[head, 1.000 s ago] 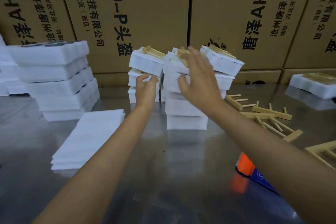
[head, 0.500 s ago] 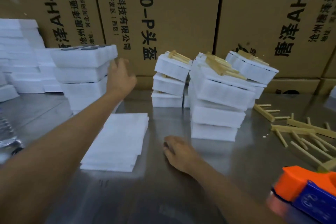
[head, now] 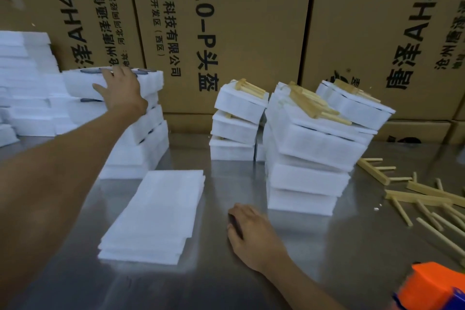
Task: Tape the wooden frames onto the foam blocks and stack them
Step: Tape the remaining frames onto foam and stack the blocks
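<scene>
My left hand [head: 120, 91] reaches to the far left and lies on the top foam block [head: 151, 81] of a plain white stack [head: 141, 143], fingers spread over its near edge. My right hand [head: 251, 231] rests palm down on the metal table [head: 327, 246], holding nothing. Behind it stand leaning stacks of finished foam blocks [head: 309, 158] with wooden frames [head: 312, 106] taped on top; a shorter finished stack [head: 236, 126] is to their left. Loose wooden frames [head: 425, 196] lie scattered at the right.
A flat pile of thin foam sheets [head: 156, 214] lies in the near middle. An orange and blue tape dispenser [head: 432, 289] sits at the bottom right corner. More white foam [head: 22, 88] is piled at far left. Tall printed cardboard boxes [head: 241, 20] wall off the back.
My left hand has moved from beside the plain foam stack onto its top block. My right hand stays on the table. One second ago both hands were at the finished stacks.
</scene>
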The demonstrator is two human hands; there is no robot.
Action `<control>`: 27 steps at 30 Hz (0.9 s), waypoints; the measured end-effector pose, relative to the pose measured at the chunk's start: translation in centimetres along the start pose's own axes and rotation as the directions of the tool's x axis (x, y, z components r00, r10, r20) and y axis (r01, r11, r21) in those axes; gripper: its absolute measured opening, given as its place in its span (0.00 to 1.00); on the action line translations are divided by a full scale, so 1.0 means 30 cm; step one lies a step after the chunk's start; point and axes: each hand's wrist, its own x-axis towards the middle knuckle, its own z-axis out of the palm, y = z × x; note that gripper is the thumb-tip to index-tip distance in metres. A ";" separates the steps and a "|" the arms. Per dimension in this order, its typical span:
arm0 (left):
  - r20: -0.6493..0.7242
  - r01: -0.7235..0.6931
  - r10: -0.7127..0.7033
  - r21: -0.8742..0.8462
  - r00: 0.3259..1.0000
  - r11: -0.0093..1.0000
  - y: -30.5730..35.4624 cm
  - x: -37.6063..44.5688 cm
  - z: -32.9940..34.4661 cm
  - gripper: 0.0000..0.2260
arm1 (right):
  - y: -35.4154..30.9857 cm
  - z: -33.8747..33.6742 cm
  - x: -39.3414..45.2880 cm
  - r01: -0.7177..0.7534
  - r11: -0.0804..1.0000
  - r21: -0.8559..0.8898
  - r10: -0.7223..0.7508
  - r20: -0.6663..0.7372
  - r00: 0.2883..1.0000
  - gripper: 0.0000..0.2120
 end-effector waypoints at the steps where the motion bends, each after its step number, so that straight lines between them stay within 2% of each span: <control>1: -0.037 -0.020 0.020 0.014 0.999 1.000 0.015 -0.019 0.008 0.34 | -0.004 -0.003 0.001 -0.002 1.000 -0.003 0.002 0.003 1.000 0.15; 3: -0.121 -0.053 0.055 0.019 0.991 0.998 0.053 -0.065 0.013 0.30 | -0.009 -0.006 0.000 -0.006 1.000 -0.005 0.007 0.021 1.000 0.16; 7: -0.262 -0.123 0.098 -0.078 0.960 0.989 0.131 -0.161 -0.037 0.22 | -0.002 -0.012 0.004 -0.026 0.999 0.026 0.023 0.110 0.994 0.17; 10: -0.345 -0.231 0.161 -0.172 0.925 0.958 0.180 -0.255 -0.110 0.19 | -0.045 -0.069 0.043 -0.209 0.935 0.285 0.150 0.216 0.965 0.09; 12: -0.390 -0.293 0.184 -0.242 0.902 0.925 0.222 -0.345 -0.166 0.19 | -0.105 -0.145 0.083 -0.329 0.769 0.548 0.286 0.166 0.944 0.12; 13: -0.413 -0.319 0.185 -0.284 0.892 0.904 0.244 -0.398 -0.193 0.19 | -0.147 -0.203 0.104 -0.318 0.648 0.692 0.361 0.088 0.928 0.13; 15: -0.471 -0.370 0.178 -0.354 0.864 0.859 0.287 -0.513 -0.239 0.18 | -0.221 -0.354 0.153 -0.168 0.370 0.914 0.447 -0.016 0.894 0.15; 17: -0.510 -0.407 0.176 -0.386 0.842 0.828 0.331 -0.639 -0.276 0.17 | -0.270 -0.523 0.194 0.000 0.113 0.994 0.415 -0.047 0.909 0.26; 18: -0.512 -0.420 0.181 -0.402 0.840 0.814 0.353 -0.703 -0.295 0.17 | -0.285 -0.605 0.205 0.046 0.041 0.998 0.400 -0.058 0.915 0.32; 19: -0.504 -0.431 0.191 -0.419 0.843 0.799 0.374 -0.766 -0.314 0.18 | -0.292 -0.671 0.204 0.061 0.019 0.998 0.413 -0.063 0.909 0.38; 21: -0.486 -0.468 0.240 -0.427 0.840 0.774 0.401 -0.877 -0.355 0.19 | -0.282 -0.750 0.166 0.046 0.054 0.997 0.518 -0.067 0.853 0.43; 23: -0.475 -0.569 0.364 -0.417 0.801 0.709 0.396 -0.953 -0.390 0.19 | -0.240 -0.766 0.091 0.014 0.116 0.993 0.600 -0.082 0.796 0.40; 25: -0.469 -0.681 0.495 -0.464 0.732 0.567 0.362 -0.994 -0.408 0.17 | -0.194 -0.760 -0.019 -0.050 0.161 0.986 0.613 -0.060 0.788 0.34; 27: -0.456 -0.696 0.531 -0.533 0.715 0.480 0.320 -1.013 -0.415 0.16 | -0.167 -0.758 -0.139 -0.107 0.241 0.965 0.613 -0.066 0.787 0.27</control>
